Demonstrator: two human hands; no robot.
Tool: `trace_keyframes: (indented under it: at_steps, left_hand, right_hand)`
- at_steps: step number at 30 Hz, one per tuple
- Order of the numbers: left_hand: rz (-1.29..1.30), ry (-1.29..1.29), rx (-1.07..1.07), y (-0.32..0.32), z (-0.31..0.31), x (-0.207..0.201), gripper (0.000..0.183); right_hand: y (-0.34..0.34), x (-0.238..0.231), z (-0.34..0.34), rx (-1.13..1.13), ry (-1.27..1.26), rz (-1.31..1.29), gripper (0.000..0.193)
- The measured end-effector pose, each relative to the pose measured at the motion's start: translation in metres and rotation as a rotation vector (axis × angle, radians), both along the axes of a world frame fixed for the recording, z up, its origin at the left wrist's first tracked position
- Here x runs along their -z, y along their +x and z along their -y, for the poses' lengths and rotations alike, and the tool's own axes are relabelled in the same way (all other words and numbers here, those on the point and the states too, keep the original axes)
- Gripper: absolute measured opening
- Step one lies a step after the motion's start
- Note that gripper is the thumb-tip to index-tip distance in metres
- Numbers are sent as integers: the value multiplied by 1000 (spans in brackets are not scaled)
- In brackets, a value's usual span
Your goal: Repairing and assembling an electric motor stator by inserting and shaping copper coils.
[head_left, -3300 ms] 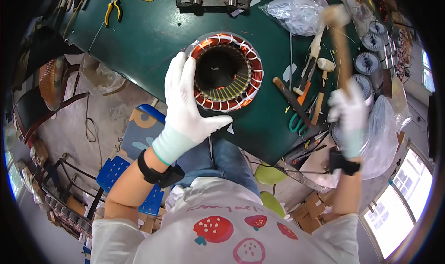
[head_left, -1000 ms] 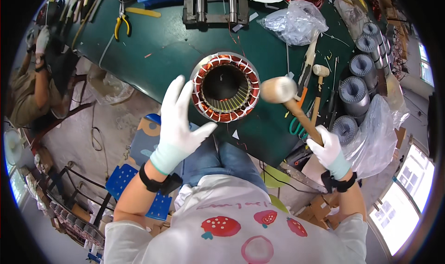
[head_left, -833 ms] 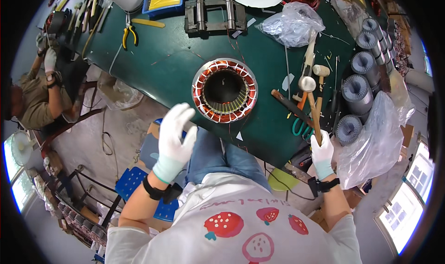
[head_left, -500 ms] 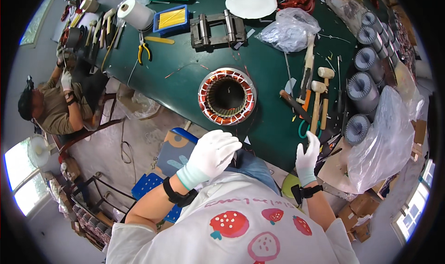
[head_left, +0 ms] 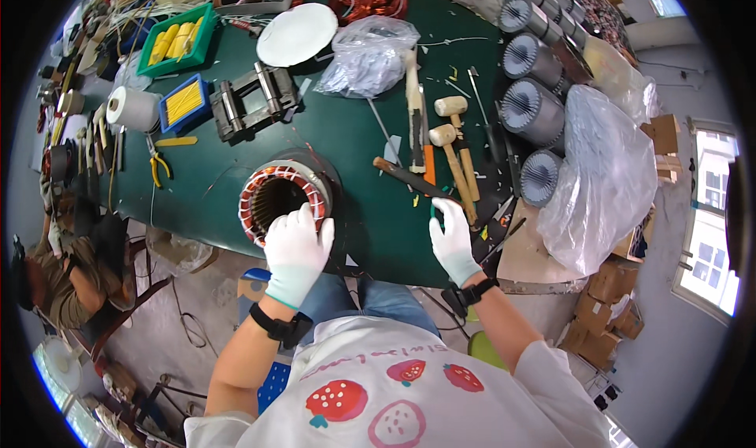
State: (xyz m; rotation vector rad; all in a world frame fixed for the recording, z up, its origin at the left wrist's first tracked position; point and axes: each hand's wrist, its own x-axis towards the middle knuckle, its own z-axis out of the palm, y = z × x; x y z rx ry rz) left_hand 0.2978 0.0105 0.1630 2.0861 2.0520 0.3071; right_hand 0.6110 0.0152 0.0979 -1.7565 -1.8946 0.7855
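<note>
With the dial centred on the wound stator [head_left: 293,175] and 12 o'clock straight away from the person, the stator sits near the table's near edge, left of the body; whether its base lies flat cannot be told. At 5 o'clock the left hand [head_left: 299,249] seems to grasp the rim, 4 fingers over the bore and the thumb outside at 4. For a sound hold, pressure belongs on the bare metal body, sparing the copper windings [head_left: 247,204] and white lacing, with the palm kept low. Between 3 and 4 the right hand [head_left: 452,245] is bent beside a dark-handled tool [head_left: 413,182], a sliver of teal at its fingertips; I cannot tell if it grips anything.

Pliers [head_left: 161,171] lie between 9 and 10, their handles toward the stator. The table's near edge [head_left: 224,246] passes close at 7, so a slide that way would be risky. A metal fixture [head_left: 266,86] stands near 12, limiting a push forward. Bare green top runs from 1 to 3, the roomiest direction, until 2 mallets [head_left: 454,163] between 2 and 3.
</note>
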Motion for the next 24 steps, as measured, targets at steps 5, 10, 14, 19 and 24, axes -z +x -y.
trace_keyframes:
  at_steps: [5,10,14,19,24]
  left_hand:
    - [-10,41,97,-14,1,4,37]
    - [-40,116,229,-36,5,12,35]
    - [-51,119,293,-40,2,8,35]
    - [-30,181,318,-41,0,7,29]
    - [-15,141,290,-41,1,6,28]
  right_hand:
    - [21,16,-3,176,-48,10,33]
    - [22,18,38,-89,-105,64,31]
    - [17,43,49,161,-222,128,31]
    - [20,54,18,433,60,402,63]
    - [25,43,-7,561,-163,393,71]
